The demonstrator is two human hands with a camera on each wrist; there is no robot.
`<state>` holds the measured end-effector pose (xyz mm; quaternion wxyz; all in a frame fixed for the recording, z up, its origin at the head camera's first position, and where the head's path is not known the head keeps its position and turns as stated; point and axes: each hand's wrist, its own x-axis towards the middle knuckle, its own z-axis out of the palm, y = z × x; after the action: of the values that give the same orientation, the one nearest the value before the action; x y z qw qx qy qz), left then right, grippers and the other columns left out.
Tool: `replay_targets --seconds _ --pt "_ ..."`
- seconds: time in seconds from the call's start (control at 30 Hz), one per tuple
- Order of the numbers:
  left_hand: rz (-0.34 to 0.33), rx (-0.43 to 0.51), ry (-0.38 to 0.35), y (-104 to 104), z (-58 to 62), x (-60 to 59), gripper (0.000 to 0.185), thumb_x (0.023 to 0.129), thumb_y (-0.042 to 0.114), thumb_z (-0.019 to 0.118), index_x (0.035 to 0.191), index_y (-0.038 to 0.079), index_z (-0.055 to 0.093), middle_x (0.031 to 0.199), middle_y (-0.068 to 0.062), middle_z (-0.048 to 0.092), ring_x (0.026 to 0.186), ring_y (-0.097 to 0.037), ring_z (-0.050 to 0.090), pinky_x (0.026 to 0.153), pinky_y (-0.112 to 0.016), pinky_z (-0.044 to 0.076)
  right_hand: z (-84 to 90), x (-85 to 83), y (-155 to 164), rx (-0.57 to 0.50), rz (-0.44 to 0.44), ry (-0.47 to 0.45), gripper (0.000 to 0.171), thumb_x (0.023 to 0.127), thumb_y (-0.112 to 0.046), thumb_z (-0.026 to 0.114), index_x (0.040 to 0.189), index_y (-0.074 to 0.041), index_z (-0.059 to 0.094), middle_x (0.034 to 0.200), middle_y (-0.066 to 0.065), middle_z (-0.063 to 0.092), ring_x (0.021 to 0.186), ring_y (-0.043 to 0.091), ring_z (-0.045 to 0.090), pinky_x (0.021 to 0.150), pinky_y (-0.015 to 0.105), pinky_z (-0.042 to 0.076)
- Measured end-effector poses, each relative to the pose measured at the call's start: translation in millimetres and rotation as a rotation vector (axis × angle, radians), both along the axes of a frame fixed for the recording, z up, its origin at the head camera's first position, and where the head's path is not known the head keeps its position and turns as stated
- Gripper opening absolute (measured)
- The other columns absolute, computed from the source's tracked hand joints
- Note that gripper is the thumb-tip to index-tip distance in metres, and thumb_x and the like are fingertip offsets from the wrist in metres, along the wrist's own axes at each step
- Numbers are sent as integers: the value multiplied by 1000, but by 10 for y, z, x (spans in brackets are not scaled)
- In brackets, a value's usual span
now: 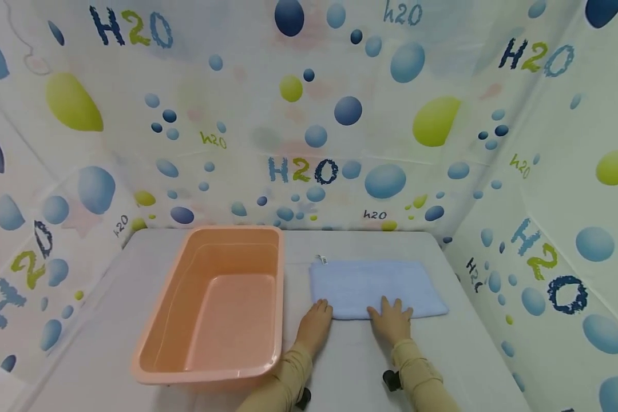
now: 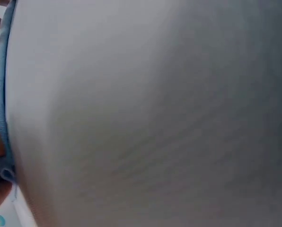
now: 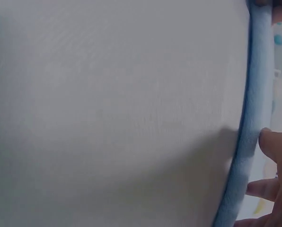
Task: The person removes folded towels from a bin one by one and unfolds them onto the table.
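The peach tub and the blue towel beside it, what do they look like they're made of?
The peach tub looks like moulded plastic: smooth, slightly glossy walls, a rolled rim and one even colour. The blue towel looks like soft terry or microfibre cloth: matte, fuzzy surface, a thick folded edge in the wrist views, and a small sewn tag at its far corner. The exact fibre can't be told.

An empty peach plastic tub point(image 1: 218, 303) stands on the left of a grey tabletop point(image 1: 98, 343), enclosed on three sides by a white curtain point(image 1: 340, 114) printed with blue and green bubbles.
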<state>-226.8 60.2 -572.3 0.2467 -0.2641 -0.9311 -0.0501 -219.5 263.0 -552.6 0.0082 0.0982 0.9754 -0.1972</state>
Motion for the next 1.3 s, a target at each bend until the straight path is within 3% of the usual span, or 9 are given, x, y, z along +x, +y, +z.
replay_targets --seconds 0.13,0.3,0.47,0.6,0.87,1.03,1.17,1.3 --pt "23 3 17 -1 5 37 10 79 2 57 82 7 65 89 -7 70 88 -17 68 70 -24 56 -20 -38 -33 34 62 31 60 94 -38 48 129 11 44 130 45 36 126 62 26 100 75 12" --pt "36 -20 59 -27 -23 121 7 75 6 62 70 12 61 70 0 64 67 -12 62 49 -22 49 -51 -125 -12 34 122 18 61 94 -39 49 130 10 44 132 43 37 129 60 24 103 73 9" --pt "23 -49 93 -23 -22 238 10 71 9 65 66 14 58 61 3 60 56 -9 56 46 -21 44 -83 -235 49 15 197 -22 61 94 -39 48 132 8 43 136 42 32 131 59 20 106 70 6" --pt "22 -121 113 -6 4 341 10 70 19 70 66 16 61 62 6 58 56 -9 54 51 -22 43 -70 -323 94 -42 238 -69 61 95 -39 47 134 7 42 140 43 23 131 62 13 108 68 8" --pt "-73 -220 22 56 34 492 9 73 28 69 74 19 68 72 8 57 68 -8 53 66 -24 45 9 -430 112 -76 343 -138 59 94 -43 48 137 -2 45 146 37 20 133 59 13 106 70 14" --pt "-95 -209 -38 146 101 606 12 70 29 70 73 18 66 72 7 56 68 -9 52 64 -24 43 16 -469 118 -45 406 -161 61 92 -43 51 140 -5 41 148 35 17 134 58 13 105 70 17" --pt "-115 -198 -112 270 131 696 14 71 30 70 74 18 65 73 7 56 68 -8 50 60 -22 40 -21 -507 146 -104 437 -155 67 89 -46 55 139 -4 41 148 35 16 135 58 10 106 68 18" --pt "-149 -152 -211 335 136 704 13 75 30 68 76 18 65 73 7 56 66 -7 49 56 -19 36 -73 -496 149 -123 462 -86 67 85 -41 62 135 1 45 146 38 19 132 61 12 105 68 19"
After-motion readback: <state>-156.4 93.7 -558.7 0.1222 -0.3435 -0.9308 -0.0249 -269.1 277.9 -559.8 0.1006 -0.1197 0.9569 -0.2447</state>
